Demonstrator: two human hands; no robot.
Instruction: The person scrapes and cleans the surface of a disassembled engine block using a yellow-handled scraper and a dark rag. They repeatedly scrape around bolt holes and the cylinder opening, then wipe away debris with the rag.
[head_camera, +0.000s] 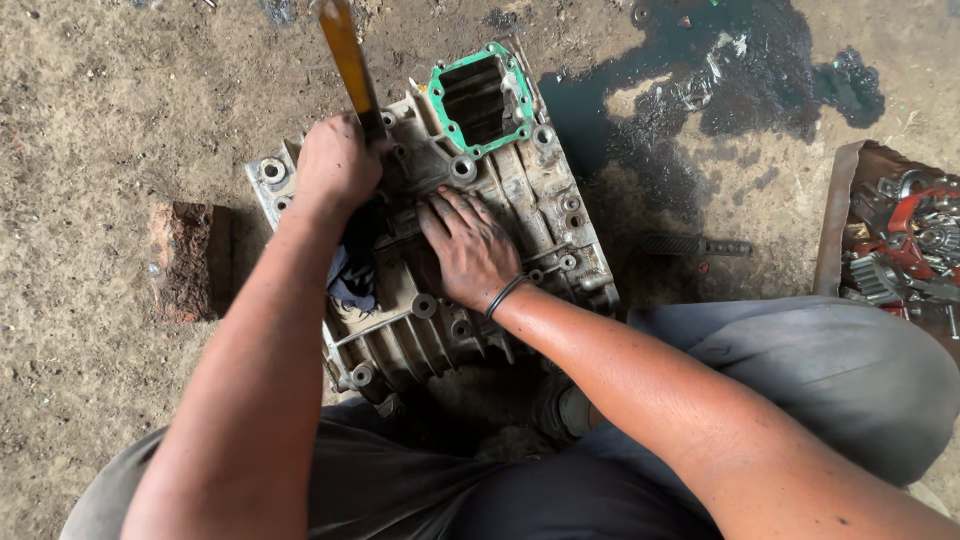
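Grey cast-metal housing lies on the dirt floor, centre of frame, a green gasket around its upper opening. Left hand fisted tight on a yellow-handled tool, tip down against the casting's upper left. Right hand flat, fingers spread, pressing the casting's middle, holding nothing. Dark rag below the left hand. Brick far left; oil stain upper right; tray of parts right edge.

A: Large ribbed grey cast-metal housing: finish?
B: Matt, rough, grimy; thin green gasket around its opening.
A: Tool with translucent amber plastic handle?
B: Smooth, slightly glossy.
A: Floor?
B: Rough, dusty dirt; dark wet-looking oil patch, glossy.
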